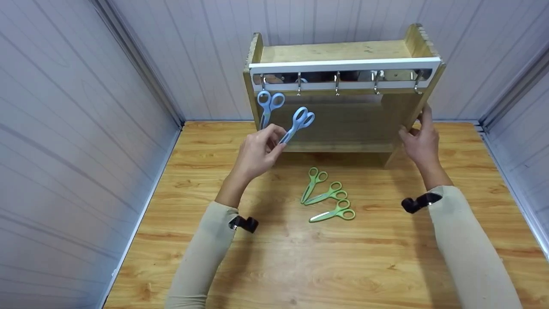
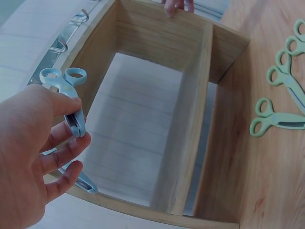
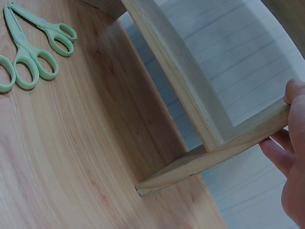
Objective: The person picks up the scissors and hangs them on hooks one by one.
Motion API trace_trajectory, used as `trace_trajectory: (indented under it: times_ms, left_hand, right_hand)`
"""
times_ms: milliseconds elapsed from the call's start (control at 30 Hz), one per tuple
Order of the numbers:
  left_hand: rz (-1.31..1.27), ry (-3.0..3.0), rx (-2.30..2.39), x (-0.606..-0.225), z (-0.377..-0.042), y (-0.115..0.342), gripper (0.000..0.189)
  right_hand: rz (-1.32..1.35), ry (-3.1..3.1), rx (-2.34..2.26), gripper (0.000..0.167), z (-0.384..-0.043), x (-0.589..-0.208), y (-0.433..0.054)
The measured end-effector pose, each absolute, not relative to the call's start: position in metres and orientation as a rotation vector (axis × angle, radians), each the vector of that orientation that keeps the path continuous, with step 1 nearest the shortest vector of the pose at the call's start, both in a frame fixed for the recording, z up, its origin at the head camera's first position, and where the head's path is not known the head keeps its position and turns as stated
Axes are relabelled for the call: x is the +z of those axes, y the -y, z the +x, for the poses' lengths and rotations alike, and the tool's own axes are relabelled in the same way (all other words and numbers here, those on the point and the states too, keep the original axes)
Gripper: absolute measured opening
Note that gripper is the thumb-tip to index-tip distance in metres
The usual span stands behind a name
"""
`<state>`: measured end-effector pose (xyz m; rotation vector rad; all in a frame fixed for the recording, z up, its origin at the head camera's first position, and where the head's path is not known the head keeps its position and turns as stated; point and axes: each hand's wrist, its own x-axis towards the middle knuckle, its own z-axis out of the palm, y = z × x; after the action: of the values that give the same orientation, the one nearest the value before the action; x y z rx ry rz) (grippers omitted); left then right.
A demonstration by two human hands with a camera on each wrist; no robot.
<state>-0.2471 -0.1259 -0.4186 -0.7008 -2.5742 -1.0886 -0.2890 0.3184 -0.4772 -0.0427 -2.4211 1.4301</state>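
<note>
My left hand (image 1: 257,152) pinches blue scissors (image 1: 298,122) by the blade end, handles pointing up, in front of the wooden rack (image 1: 388,148). Another pair of blue scissors (image 1: 265,105) hangs at the leftmost hook, its lower part partly hidden behind my fingers. In the left wrist view the held scissors (image 2: 69,93) sit between thumb and fingers. With thumb in front and fingers around the outer side, my right hand (image 1: 422,139) grips the rack's right side panel (image 3: 238,136). A metal hook strip (image 1: 317,77) on a white board runs along the rack's upper front.
Three pairs of green scissors lie on the wooden floor before the rack: one upper (image 1: 315,182), one middle (image 1: 330,193), one lower (image 1: 336,213). Pale panelled walls (image 1: 206,56) stand behind and at both sides. The rack has an upper shelf (image 1: 334,50).
</note>
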Motion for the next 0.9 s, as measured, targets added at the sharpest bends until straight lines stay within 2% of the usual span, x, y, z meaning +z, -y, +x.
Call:
trace_trajectory:
  times_ms: [900]
  left_hand:
    - [-0.66, 2.49, -1.205, -0.406, -0.258, 0.122, 0.02]
  right_hand:
    - [-0.062, 2.465, 1.454, 0.089, -0.289, -0.476, -0.318]
